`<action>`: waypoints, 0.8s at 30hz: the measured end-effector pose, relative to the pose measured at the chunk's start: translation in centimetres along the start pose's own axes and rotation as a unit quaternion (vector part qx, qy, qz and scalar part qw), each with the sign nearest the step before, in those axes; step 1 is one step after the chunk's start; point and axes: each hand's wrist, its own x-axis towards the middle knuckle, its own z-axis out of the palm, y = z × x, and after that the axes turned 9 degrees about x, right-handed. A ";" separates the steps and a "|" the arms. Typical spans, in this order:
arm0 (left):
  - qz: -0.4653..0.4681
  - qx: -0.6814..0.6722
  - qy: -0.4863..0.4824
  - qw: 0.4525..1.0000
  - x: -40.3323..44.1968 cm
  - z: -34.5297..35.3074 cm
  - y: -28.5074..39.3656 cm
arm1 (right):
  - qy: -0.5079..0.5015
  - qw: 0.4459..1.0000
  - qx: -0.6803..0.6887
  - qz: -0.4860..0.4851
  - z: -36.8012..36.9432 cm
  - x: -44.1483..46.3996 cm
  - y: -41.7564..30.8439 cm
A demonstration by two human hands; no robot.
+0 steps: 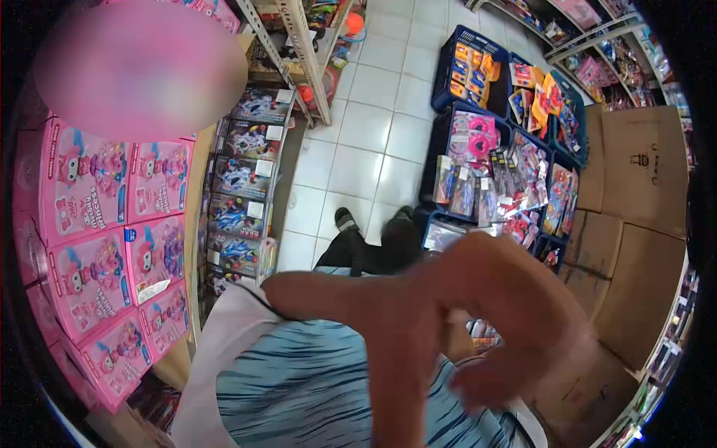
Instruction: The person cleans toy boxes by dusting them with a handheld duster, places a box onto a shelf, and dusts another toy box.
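- One bare hand (407, 313) fills the foreground, close to the view and blurred; whether it is the left or the right, I cannot tell.
- One digit stretches out to the left while the others curve round on the right in a loose hook, with a gap inside the curl; nothing shows pinched there. The other hand's state I cannot tell.
- The shirt (299, 381) lies behind that hand, at the bottom centre, worn by the person: light blue with short dark streaks, white at the sides, and a thin dark line near the outstretched digit. Whether the digit touches it is unclear.
- Below the shirt's far edge, dark trousers (370, 250) lead to dark shoes (343, 218) on the floor.
- White tiled floor (358, 160) runs ahead as an open aisle between the two sides.
- Its left edge is a shelf of packaged toys (243, 179), with a pale metal post (306, 56) farther up; pink boxes (89, 287) stand stacked beyond that shelf, at far left.
- Its right edge is a cluster of blue crates (446, 82) filled with packs, cardboard boxes (646, 179) beside them.
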 end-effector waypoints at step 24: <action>-0.914 0.390 0.097 0.047 -56.7 -28.5 7.6 | 0.146 0.971 0.049 0.184 -2.4 0.8 -2.8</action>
